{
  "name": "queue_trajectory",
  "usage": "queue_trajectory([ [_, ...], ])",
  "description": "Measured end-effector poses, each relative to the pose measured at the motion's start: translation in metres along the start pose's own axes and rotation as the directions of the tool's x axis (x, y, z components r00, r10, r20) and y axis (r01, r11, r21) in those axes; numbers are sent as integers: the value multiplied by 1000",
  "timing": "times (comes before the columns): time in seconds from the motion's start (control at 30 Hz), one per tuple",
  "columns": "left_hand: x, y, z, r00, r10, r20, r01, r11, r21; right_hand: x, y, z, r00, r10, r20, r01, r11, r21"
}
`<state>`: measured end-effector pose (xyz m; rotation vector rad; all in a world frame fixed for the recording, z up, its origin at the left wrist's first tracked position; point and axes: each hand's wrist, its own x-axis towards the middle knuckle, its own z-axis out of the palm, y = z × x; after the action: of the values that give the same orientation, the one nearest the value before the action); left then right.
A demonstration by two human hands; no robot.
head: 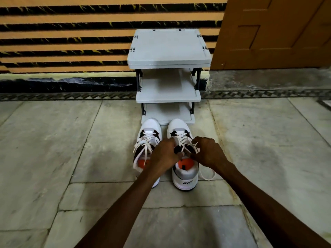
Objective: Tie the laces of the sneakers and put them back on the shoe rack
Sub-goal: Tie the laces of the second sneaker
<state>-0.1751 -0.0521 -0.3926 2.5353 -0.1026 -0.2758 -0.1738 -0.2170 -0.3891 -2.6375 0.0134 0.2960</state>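
Two white and black sneakers with orange insoles stand side by side on the floor, toes toward the rack. The left sneaker (148,130) has a bow tied in its laces; my forearm covers its heel. Over the tongue of the right sneaker (185,178), my left hand (164,154) and my right hand (208,153) each pinch a white lace (184,140). A loose loop of that lace (207,174) lies on the floor beside the shoe's right side. The grey shoe rack (168,93) has three shelves with nothing on them.
The rack stands against an orange wall with black stripes. A brown wooden door (272,33) is at the back right. Pale stone floor tiles (71,149) spread to both sides of the sneakers.
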Motion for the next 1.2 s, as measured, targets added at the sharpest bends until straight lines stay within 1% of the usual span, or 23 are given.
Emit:
queue_trajectory([
  [0.1, -2, 3, 15, 998, 22, -60, -20, 999, 29, -1, 10, 6, 1000, -7, -3, 7, 993, 114],
  [0.13, -2, 3, 17, 996, 35, -79, -32, 999, 37, -2, 12, 7, 999, -4, -35, 9, 990, 139],
  [0.2, 1, 1, 19, 997, 31, -77, -29, 999, 18, -4, 15, 8, 989, 29, -148, -6, 989, 151],
  [0.27, 4, 0, 19, 998, -6, -65, 1, 996, -87, -8, 13, 7, 959, 103, -266, -83, 993, 87],
  [0.33, 11, 1, 17, 996, -67, -56, 50, 964, -261, -9, 10, 6, 936, 174, -305, -167, 985, 50],
  [0.4, 15, 5, 14, 991, -133, 6, 122, 894, -432, -7, 6, 9, 942, 220, -254, -194, 973, 121],
  [0.47, 17, 8, 14, 984, -158, 81, 176, 800, -574, -5, 3, 14, 949, 241, -204, -195, 955, 222],
  [0.53, 19, 9, 15, 982, -162, 92, 185, 772, -608, -1, -1, 15, 937, 297, -184, -225, 916, 334],
  [0.6, 21, 10, 13, 978, -191, 87, 203, 765, -611, 6, -4, 15, 922, 353, -159, -236, 839, 490],
  [0.67, 24, 11, 10, 974, -216, 65, 207, 743, -636, 15, -9, 12, 914, 396, -86, -243, 705, 666],
  [0.73, 26, 13, 7, 972, -230, 50, 207, 733, -648, 20, -14, 7, 916, 400, 17, -258, 557, 790],
  [0.8, 26, 13, 7, 970, -243, 23, 198, 723, -662, 22, -21, 2, 930, 353, 107, -260, 421, 869],
  [0.83, 26, 14, 7, 969, -247, 1, 185, 722, -666, 21, -25, -1, 934, 333, 129, -258, 379, 889],
  [0.9, 24, 14, 7, 969, -245, -42, 151, 713, -684, 20, -32, -3, 939, 315, 140, -247, 329, 911],
  [0.97, 23, 12, 8, 969, -234, -76, 114, 702, -703, 22, -32, -1, 930, 348, 120, -240, 328, 914],
  [1.07, 21, 7, 9, 969, -199, -146, 29, 680, -732, 21, -28, 4, 924, 376, 72, -222, 373, 901],
  [1.13, 21, 5, 7, 970, -174, -168, -23, 626, -780, 18, -26, 4, 932, 360, 50, -205, 408, 890],
  [1.2, 21, 6, 3, 978, -142, -154, -51, 551, -833, 16, -24, 2, 940, 339, 28, -195, 469, 861],
])
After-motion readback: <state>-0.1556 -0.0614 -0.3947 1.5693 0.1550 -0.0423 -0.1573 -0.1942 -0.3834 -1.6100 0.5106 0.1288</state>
